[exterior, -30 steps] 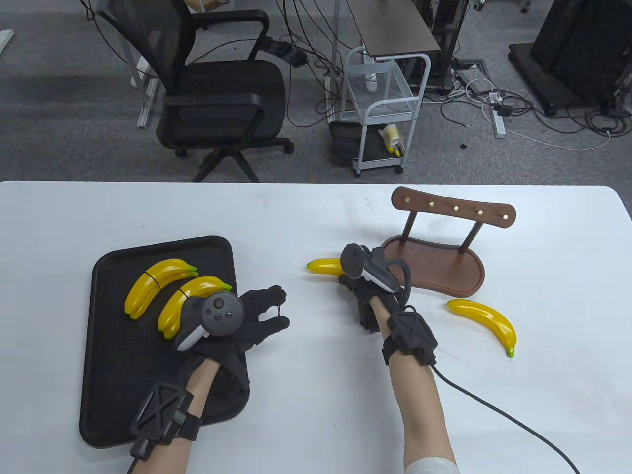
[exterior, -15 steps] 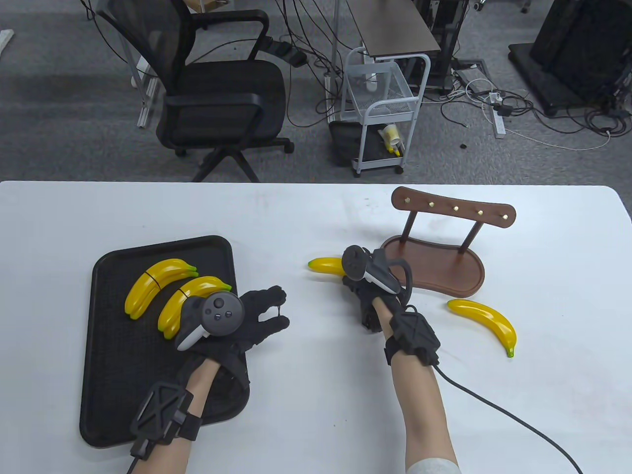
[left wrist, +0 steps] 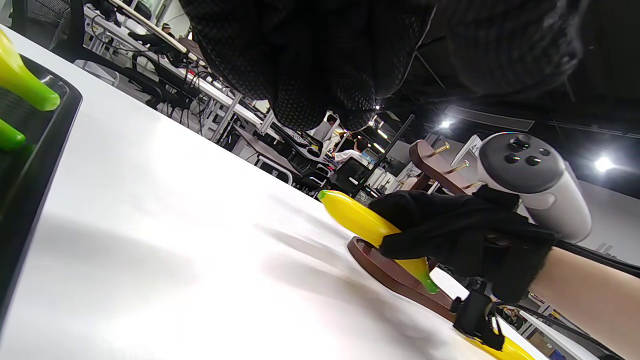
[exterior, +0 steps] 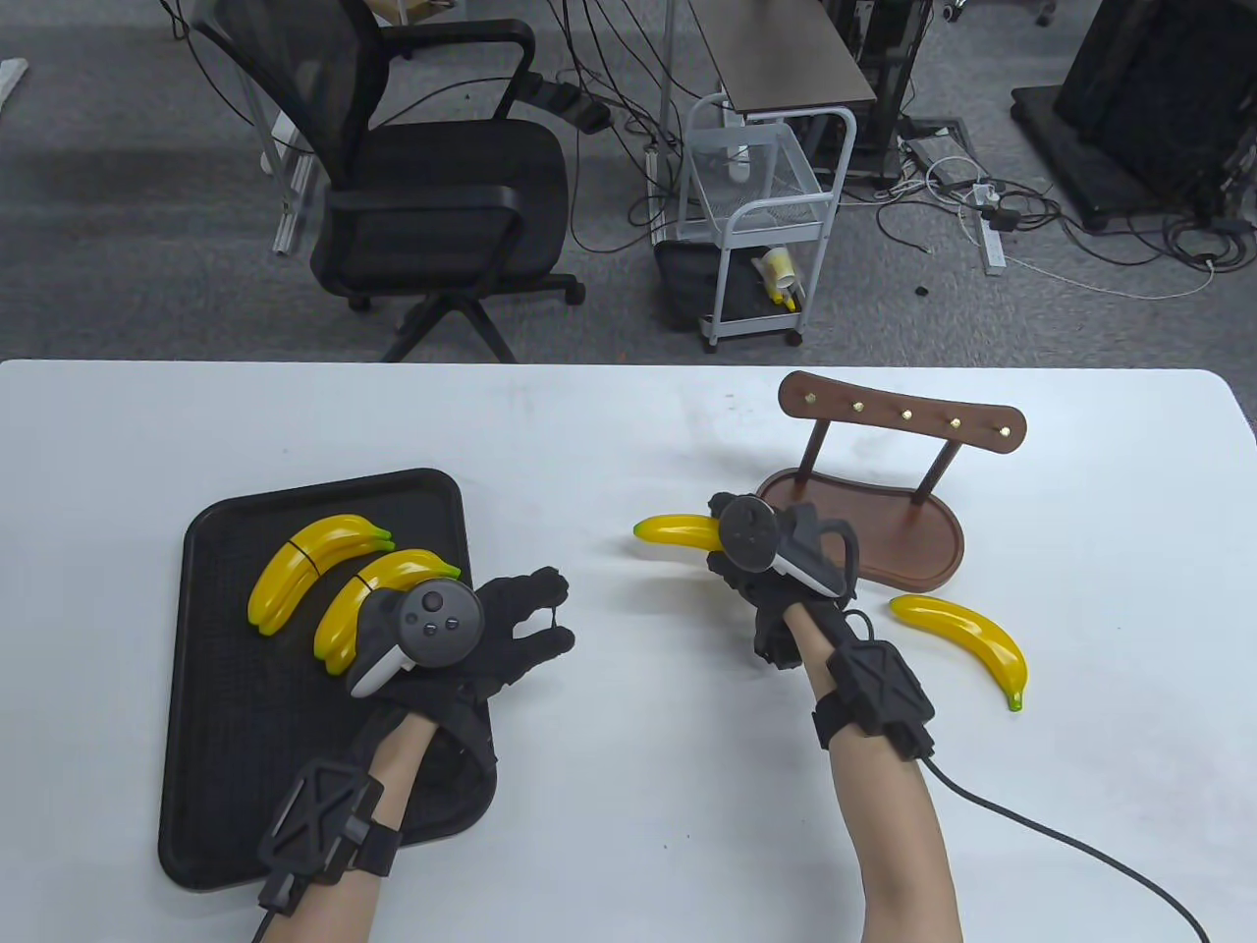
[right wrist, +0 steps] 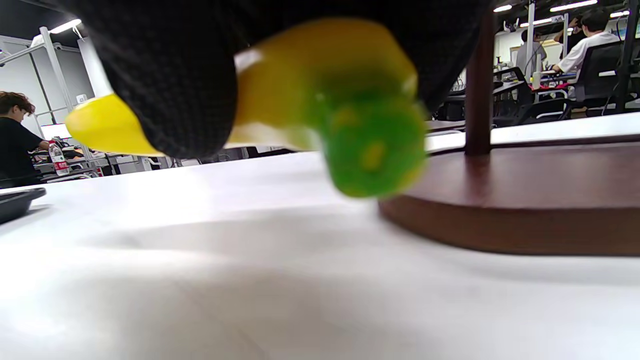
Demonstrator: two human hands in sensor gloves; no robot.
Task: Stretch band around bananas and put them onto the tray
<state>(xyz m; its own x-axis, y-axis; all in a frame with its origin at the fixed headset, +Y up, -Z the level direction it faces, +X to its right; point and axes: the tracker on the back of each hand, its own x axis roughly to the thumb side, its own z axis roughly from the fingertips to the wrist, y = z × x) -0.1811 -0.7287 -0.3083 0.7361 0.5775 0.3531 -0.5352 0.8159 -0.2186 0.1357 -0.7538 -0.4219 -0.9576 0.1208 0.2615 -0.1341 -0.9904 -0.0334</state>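
On the white desk [exterior: 628, 432] I see the black tray [exterior: 211, 707] at lower left with two banded banana pairs [exterior: 339, 580]. My right hand [exterior: 776, 599] grips one banana [exterior: 673, 531] at center; another banana [exterior: 967, 638] lies right. My left hand [exterior: 491, 629] pinches a small band [exterior: 557, 618].

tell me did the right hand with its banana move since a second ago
Yes. The right hand and its banana shifted to the right in the table view, toward the wooden stand.

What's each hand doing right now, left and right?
Left hand: pinching a small dark band.
Right hand: gripping a single banana.
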